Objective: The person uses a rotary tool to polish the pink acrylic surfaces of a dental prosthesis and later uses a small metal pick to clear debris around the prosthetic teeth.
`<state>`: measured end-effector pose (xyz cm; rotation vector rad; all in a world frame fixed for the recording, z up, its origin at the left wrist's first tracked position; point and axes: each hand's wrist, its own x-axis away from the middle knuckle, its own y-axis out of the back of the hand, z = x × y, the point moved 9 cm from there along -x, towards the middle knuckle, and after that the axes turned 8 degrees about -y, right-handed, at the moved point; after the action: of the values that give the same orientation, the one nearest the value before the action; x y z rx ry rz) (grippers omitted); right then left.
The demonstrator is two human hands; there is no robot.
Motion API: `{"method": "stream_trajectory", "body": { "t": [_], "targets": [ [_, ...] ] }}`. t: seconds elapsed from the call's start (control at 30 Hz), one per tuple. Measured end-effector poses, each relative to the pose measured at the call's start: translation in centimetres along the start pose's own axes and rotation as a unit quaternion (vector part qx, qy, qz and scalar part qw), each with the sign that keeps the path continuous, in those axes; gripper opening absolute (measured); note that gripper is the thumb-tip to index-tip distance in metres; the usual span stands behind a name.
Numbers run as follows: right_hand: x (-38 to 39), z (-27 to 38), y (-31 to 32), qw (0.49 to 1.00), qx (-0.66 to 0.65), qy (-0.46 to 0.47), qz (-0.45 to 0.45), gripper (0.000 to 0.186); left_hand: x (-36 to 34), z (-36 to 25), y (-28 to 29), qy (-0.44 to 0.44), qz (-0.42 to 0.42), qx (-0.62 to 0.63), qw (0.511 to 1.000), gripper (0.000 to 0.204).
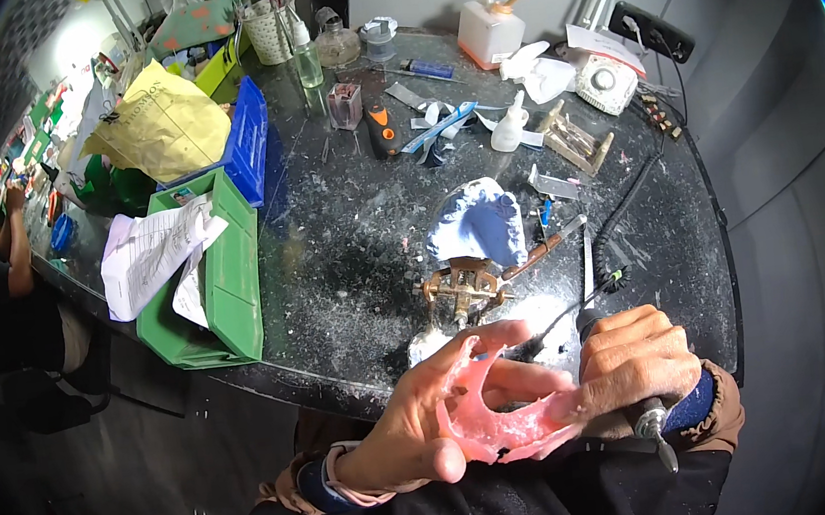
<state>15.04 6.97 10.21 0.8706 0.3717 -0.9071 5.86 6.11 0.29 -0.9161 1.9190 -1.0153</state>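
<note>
My left hand is closed around a pink denture base, a curved, horseshoe-shaped piece with rough edges, held over my lap at the bench's front edge. In my fist on the right, my right hand grips a rotary handpiece; its metal nose and pointed tip slant downward, away from the denture base. The right thumb lies against the right end of the denture base. Just beyond my hands, a brass articulator stands with a bluish-white dental cast on it.
Green and blue bins with papers stand at left. A brown-handled tool lies beside the articulator. At the back are a spray bottle, a liquid container and a white control box. Another person sits far left.
</note>
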Motion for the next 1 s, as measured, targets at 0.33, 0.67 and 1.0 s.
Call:
{"method": "stream_trajectory", "body": {
  "t": [0.33,0.67,1.0],
  "targets": [
    [-0.2,-2.7,-1.8,0.956,0.207,-0.180,0.106,0.049,0.4,-2.8,1.4,-0.129,-0.077,-0.172,0.973,0.077],
    [0.5,-2.9,-2.4,0.950,0.216,-0.184,0.130,0.046,0.2,-2.5,2.0,-0.093,-0.131,-0.173,0.972,0.070],
    [0.3,-2.8,-2.3,0.951,0.221,-0.178,0.123,0.044,0.7,-2.6,2.6,-0.136,-0.165,-0.136,0.967,0.070]
  ]
}}
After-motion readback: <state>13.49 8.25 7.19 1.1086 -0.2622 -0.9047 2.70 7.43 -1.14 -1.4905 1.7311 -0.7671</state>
